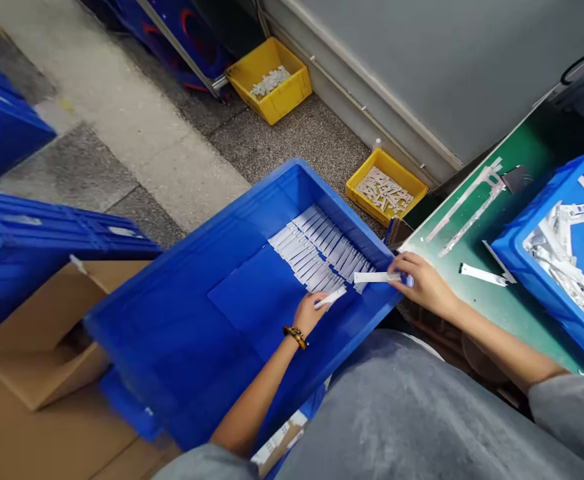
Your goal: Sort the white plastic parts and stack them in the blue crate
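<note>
A large blue bin (pixel 172 333) stands in front of me. On its floor, toward the far right end, white plastic strips (pixel 317 243) lie side by side in two neat rows. Over the near end of these rows, my left hand (pixel 311 312) is closed on a short white strip (pixel 333 297). My right hand (pixel 412 277), at the bin's right rim, pinches one end of another white strip (pixel 371 277), which points left over the rows. A beaded bracelet (pixel 297 337) circles my left wrist.
A green table (pixel 477 293) at right carries loose white pieces (pixel 485 274) and a blue crate (pixel 507 247) of white strips. Two yellow bins (pixel 285 103) with small white parts sit along the wall. Cardboard (pixel 47 320) and more blue bins (pixel 47 240) crowd the left.
</note>
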`<state>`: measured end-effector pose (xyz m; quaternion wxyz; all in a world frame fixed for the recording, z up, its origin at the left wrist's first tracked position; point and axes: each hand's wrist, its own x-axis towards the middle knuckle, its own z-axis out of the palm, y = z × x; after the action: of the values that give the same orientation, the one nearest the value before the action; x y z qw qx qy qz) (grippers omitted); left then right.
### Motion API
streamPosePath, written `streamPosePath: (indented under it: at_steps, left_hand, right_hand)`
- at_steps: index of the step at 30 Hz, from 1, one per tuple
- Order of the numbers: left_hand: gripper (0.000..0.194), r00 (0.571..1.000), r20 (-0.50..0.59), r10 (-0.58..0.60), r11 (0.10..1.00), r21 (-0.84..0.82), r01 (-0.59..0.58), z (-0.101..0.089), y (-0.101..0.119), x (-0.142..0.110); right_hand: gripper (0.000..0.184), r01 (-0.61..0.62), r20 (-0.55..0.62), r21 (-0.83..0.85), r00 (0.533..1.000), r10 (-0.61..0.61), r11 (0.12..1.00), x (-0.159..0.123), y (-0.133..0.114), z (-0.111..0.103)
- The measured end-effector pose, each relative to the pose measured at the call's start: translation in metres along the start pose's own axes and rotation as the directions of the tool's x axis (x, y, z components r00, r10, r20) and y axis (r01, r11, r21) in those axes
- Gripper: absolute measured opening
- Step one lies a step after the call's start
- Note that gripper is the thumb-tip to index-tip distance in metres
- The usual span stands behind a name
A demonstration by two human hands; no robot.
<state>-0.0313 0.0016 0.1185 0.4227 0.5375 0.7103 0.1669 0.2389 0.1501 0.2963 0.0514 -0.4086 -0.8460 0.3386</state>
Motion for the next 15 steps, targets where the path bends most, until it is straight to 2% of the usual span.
streamPosePath:
  at_steps: [2,4,6,10,15]
  left_hand:
    - [0.015,0.999,0.039,-0.008,0.999,0.036,0.007,0.029,-0.012,0.000]
    - [0.014,0.997,0.071,-0.010,0.997,0.081,0.004,0.054,-0.016,0.003]
    - [0.016,0.996,0.092,-0.015,0.992,0.128,0.003,0.071,-0.018,0.008]
    - [0.020,0.991,0.129,-0.042,0.977,0.211,0.014,0.089,-0.028,0.019]
    - [0.021,0.978,0.205,-0.040,0.968,0.250,-0.013,0.095,-0.036,0.024]
  right_hand:
    - [0.010,-0.047,0.161,-0.204,0.984,0.081,0.978,0.037,-0.009,0.016]
    - [0.015,-0.076,0.232,-0.426,0.954,0.190,0.902,0.067,-0.020,0.029]
    - [0.022,-0.056,0.284,-0.534,0.928,0.242,0.844,0.090,-0.030,0.039]
    - [0.028,-0.023,0.441,-0.517,0.849,0.290,0.856,0.113,-0.032,0.067]
    - [0.020,-0.039,0.555,-0.498,0.753,0.353,0.867,0.112,-0.002,0.124]
